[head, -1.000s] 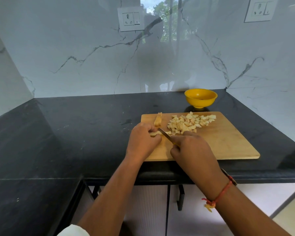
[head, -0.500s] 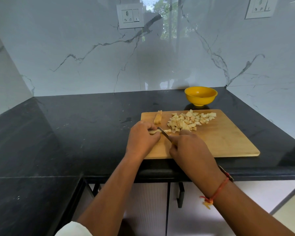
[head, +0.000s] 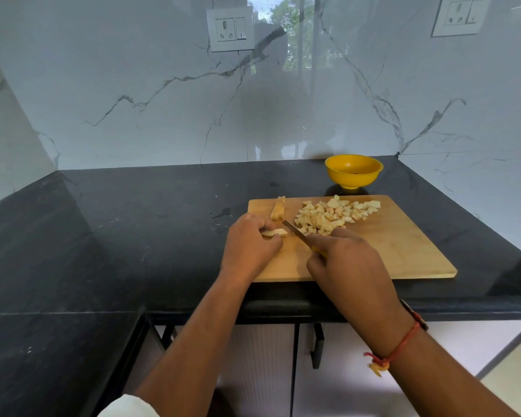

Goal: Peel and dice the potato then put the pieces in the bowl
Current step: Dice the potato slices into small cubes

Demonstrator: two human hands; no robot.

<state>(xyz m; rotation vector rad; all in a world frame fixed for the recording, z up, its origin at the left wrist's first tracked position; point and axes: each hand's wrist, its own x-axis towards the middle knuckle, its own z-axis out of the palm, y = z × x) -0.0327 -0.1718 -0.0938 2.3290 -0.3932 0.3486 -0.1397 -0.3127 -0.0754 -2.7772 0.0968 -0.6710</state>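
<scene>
A wooden cutting board (head: 403, 251) lies on the black counter. My left hand (head: 247, 245) pins a pale potato strip (head: 275, 233) flat on the board's left part. My right hand (head: 343, 260) grips a knife (head: 295, 231) whose blade points up-left, its tip just right of the strip. A pile of diced potato (head: 334, 215) sits on the board's far middle. A second potato strip (head: 278, 207) stands near the far left corner. The yellow bowl (head: 354, 171) rests just behind the board, and I see no pieces in it.
The black counter (head: 133, 221) wraps round to the left in an L shape. Marble walls with two sockets (head: 230, 29) close the back and right. Cabinet doors and a dark handle (head: 317, 344) sit below the counter's front edge.
The strip under my left hand now shows more beyond my fingers. The knife blade has shifted slightly right of it. Both hands stay in nearly the same spot.
</scene>
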